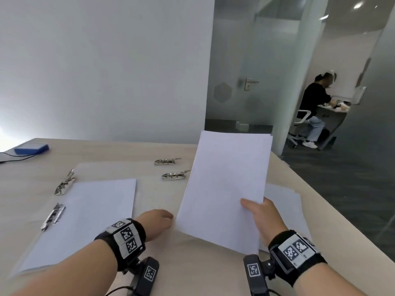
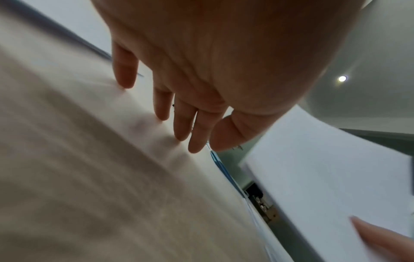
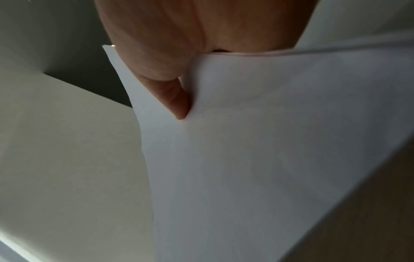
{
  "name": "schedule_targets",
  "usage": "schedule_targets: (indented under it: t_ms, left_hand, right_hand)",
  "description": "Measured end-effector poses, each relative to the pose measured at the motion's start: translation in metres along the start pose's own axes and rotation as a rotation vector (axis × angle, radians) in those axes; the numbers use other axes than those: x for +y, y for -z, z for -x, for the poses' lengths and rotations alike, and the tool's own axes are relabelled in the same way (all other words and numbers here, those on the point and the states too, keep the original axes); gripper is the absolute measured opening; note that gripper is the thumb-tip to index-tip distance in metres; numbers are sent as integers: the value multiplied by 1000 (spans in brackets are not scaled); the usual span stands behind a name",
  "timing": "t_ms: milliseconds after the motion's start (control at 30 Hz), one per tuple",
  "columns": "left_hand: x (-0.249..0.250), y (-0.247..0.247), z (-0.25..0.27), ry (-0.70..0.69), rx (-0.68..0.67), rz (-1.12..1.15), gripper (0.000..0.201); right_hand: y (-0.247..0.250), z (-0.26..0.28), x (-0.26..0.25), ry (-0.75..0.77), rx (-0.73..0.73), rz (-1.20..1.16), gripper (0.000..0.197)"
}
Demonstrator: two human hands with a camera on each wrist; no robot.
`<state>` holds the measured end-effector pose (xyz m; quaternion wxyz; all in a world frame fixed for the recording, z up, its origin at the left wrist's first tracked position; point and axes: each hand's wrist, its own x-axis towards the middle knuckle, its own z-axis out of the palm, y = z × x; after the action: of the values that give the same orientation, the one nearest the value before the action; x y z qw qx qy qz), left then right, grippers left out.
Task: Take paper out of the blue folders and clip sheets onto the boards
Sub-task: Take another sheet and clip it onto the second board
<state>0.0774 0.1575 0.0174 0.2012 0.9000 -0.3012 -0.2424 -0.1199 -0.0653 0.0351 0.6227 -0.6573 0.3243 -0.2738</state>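
Note:
My right hand point(image 1: 257, 210) pinches the lower right corner of a stack of white sheets point(image 1: 226, 184) and holds it tilted up above the table. In the right wrist view the thumb point(image 3: 177, 99) presses on the sheets point(image 3: 268, 150). My left hand point(image 1: 164, 218) lies beside the stack's lower left corner. Its fingers point(image 2: 161, 108) are straight, with the tips touching the surface, and it holds nothing. A sheet point(image 1: 85, 218) lies on the left board under a metal clip point(image 1: 52, 216). Further clips point(image 1: 64, 184) point(image 1: 175, 175) point(image 1: 167, 161) mark other boards. A thin blue edge point(image 2: 224, 170) shows by the fingertips.
More white paper point(image 1: 286, 201) lies on the beige table point(image 1: 119, 150) under the lifted stack. A blue flat object point(image 1: 31, 148) with a dark cable sits at the far left. The table's right edge point(image 1: 333, 212) drops to grey carpet. A person point(image 1: 314, 103) sits at a desk behind.

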Motion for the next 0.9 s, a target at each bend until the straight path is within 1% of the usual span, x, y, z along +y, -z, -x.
schedule_targets:
  t_ms: [133, 200, 233, 267, 333, 433, 467, 533, 600, 667, 767, 833, 900]
  left_hand:
    - [-17, 17, 29, 25, -5, 129, 33]
    - [-27, 28, 34, 75, 22, 274, 23]
    - [-33, 34, 35, 69, 38, 325, 19]
    - [-41, 38, 35, 86, 56, 395, 17]
    - [-50, 48, 34, 117, 74, 577, 22]
    - [-59, 54, 30, 81, 148, 876, 19]
    - [-61, 54, 28, 81, 163, 912, 19]
    - [-68, 51, 22, 105, 162, 873, 19]
    - [-75, 48, 17, 142, 133, 839, 17]
    - [-82, 46, 13, 187, 84, 825, 14]
    - [-88, 43, 9, 245, 1, 803, 9]
    - [-88, 42, 8, 277, -28, 799, 9]
    - [-87, 41, 6, 293, -44, 800, 9]
  right_hand:
    - [-40, -2, 4, -35, -87, -8, 13]
    - [-59, 0, 5, -43, -132, -20, 14]
    - [-69, 1, 6, -49, -150, -28, 15]
    - [-78, 3, 7, -56, -168, -34, 15]
    - [-94, 7, 9, -77, -203, -42, 15]
    - [-110, 12, 13, -138, -282, -60, 17]
    - [-113, 14, 14, -169, -319, -59, 18]
    - [-114, 16, 18, -226, -388, -33, 21]
    - [-110, 13, 20, -253, -400, -3, 26]
    - [-101, 7, 21, -277, -342, 32, 27]
    - [-87, -1, 19, -289, -258, 150, 15]
    - [-83, -5, 21, -281, -250, 211, 11]
    - [-83, -9, 24, -281, -245, 236, 10]
